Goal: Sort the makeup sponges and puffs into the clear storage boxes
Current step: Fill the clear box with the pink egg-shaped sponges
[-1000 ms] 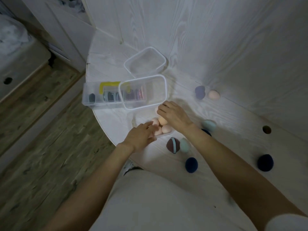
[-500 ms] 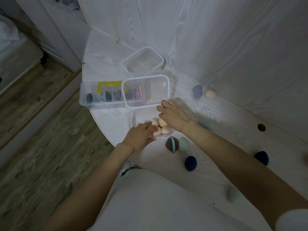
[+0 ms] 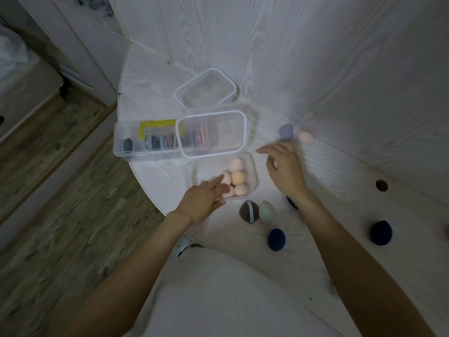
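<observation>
Five peach egg-shaped foam sponges [image 3: 237,177] boxed; left hand [image 3: 202,203] steadies them, fingers straight. Right hand [image 3: 285,170] blurred, fingers loosely spread, empty. Next prob.: pick pink sponge [image 3: 305,136].

Right hand [image 3: 284,170] motion-blurred

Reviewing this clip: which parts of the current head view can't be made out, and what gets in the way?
- Right hand: motion-blurred, so whether it holds anything is unclear.
- Dark sponge by the right wrist: mostly hidden under the forearm.
- Puffs in the long box: seen edge-on through clear plastic and partly behind the lid; count unreadable.
- Object at the right edge: cut off by the frame.
</observation>
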Tool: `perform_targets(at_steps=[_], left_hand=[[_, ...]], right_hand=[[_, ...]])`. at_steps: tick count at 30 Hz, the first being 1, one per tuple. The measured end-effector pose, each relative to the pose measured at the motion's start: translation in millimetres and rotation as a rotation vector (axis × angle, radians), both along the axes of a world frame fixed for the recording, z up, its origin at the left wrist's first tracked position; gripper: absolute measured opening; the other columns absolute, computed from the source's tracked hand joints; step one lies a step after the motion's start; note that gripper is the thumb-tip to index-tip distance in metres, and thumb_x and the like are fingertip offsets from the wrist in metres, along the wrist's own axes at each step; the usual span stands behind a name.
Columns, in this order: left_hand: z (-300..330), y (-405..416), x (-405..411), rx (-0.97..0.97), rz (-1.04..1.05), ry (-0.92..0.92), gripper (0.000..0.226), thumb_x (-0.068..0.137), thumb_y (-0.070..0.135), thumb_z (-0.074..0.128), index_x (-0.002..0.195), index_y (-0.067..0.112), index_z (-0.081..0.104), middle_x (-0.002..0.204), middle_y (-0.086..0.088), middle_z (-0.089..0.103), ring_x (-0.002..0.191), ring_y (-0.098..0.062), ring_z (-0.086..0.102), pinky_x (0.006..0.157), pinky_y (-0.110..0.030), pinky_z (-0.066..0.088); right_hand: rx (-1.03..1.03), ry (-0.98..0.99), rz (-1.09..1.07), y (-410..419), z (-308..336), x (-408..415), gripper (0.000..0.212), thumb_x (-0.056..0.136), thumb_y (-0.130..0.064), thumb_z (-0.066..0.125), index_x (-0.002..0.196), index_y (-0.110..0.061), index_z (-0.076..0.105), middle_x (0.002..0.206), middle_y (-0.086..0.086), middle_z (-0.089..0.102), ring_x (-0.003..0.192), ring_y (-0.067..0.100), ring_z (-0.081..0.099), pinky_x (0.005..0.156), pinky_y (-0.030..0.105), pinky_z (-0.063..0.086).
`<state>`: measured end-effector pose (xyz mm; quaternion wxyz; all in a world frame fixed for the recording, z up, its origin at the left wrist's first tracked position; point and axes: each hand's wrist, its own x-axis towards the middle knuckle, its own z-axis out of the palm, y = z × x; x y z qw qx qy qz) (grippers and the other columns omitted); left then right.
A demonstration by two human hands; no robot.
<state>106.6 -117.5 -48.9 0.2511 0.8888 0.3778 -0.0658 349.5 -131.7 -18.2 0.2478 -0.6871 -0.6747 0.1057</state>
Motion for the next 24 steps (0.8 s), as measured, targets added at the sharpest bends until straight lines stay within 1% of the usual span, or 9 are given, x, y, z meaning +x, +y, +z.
perform_targets(at_steps=[2,4,8,10,14,17,19,22,24], left_hand=[[-0.2,3.7,2.5,0.025,-0.004,-0.005,0.041,0.097,0.039,0.042,0.137,0.032,0.038,0.157,0.006,0.014,0.129,-0.023,0.041,0.091,-0.036,0.043],[-0.1,6.6,4.0,0.031,0.000,-0.007,0.042,0.096,0.039,0.043,0.137,0.031,0.039,0.157,0.006,0.015,0.128,-0.023,0.042,0.090,-0.036,0.044],[3.6,11.3,9.1,0.001,0.024,0.003,0.044,0.095,0.040,0.045,0.138,0.031,0.039,0.156,0.005,0.019,0.129,-0.023,0.041,0.091,-0.037,0.044],[5.3,12.7,8.1,-0.026,0.041,0.000,0.045,0.094,0.040,0.048,0.137,0.031,0.040,0.155,0.004,0.022,0.130,-0.024,0.041,0.092,-0.038,0.044],[4.2,12.7,7.9,-0.036,0.056,-0.016,0.044,0.093,0.039,0.050,0.136,0.030,0.043,0.154,0.004,0.025,0.129,-0.023,0.043,0.093,-0.038,0.046],[2.8,13.3,7.2,-0.047,0.054,-0.030,0.044,0.093,0.040,0.049,0.136,0.030,0.044,0.153,0.003,0.027,0.129,-0.023,0.043,0.094,-0.038,0.045],[0.6,13.4,6.1,-0.050,0.050,-0.039,0.043,0.093,0.041,0.049,0.135,0.030,0.045,0.152,0.002,0.029,0.129,-0.023,0.044,0.094,-0.039,0.046],[-0.2,12.6,5.4,-0.047,0.061,-0.052,0.042,0.093,0.041,0.050,0.133,0.029,0.047,0.151,0.002,0.031,0.127,-0.024,0.045,0.092,-0.041,0.046],[0.0,12.0,5.8,-0.048,0.063,-0.054,0.042,0.093,0.040,0.050,0.133,0.029,0.047,0.151,0.001,0.032,0.128,-0.024,0.044,0.092,-0.041,0.046]], right_hand=[[0.037,0.039,-0.185,-0.4,-2.8,26.1,0.032,0.083,0.008,0.050,0.104,-0.009,0.068,0.107,0.007,0.066,0.106,0.026,0.053,0.098,0.032,0.039],[-0.013,0.001,-0.306,8.6,-11.4,52.7,0.034,0.083,0.010,0.047,0.107,-0.005,0.066,0.121,0.015,0.059,0.118,0.032,0.048,0.104,0.033,0.034],[-0.269,-0.085,-0.329,32.6,-30.9,93.6,0.050,0.089,0.010,0.041,0.138,-0.001,0.040,0.148,0.018,0.035,0.136,0.032,0.031,0.115,0.034,0.019],[-0.325,-0.122,-0.353,41.3,-38.2,102.5,0.054,0.090,0.005,0.045,0.142,-0.001,0.031,0.147,0.020,0.034,0.134,0.033,0.033,0.113,0.036,0.022],[-0.324,-0.241,-0.415,49.5,-51.9,108.9,0.041,0.083,0.006,0.057,0.122,0.000,0.050,0.129,0.024,0.045,0.118,0.036,0.040,0.095,0.039,0.037],[-0.218,-0.244,-0.415,39.2,-47.9,99.1,0.030,0.083,0.000,0.060,0.112,0.000,0.054,0.125,0.024,0.047,0.119,0.038,0.041,0.104,0.041,0.032],[-0.136,-0.144,-0.367,24.0,-33.4,78.9,0.030,0.088,-0.012,0.059,0.115,-0.002,0.052,0.122,0.020,0.051,0.113,0.033,0.047,0.097,0.037,0.033],[-0.116,0.193,-0.256,4.4,-0.3,30.9,0.032,0.094,-0.022,0.052,0.122,-0.008,0.046,0.115,0.010,0.054,0.091,0.017,0.055,0.071,0.028,0.045],[-0.094,0.297,-0.158,-2.9,11.8,0.7,0.034,0.093,-0.025,0.055,0.124,-0.014,0.047,0.119,0.007,0.052,0.092,0.012,0.054,0.072,0.026,0.048]])
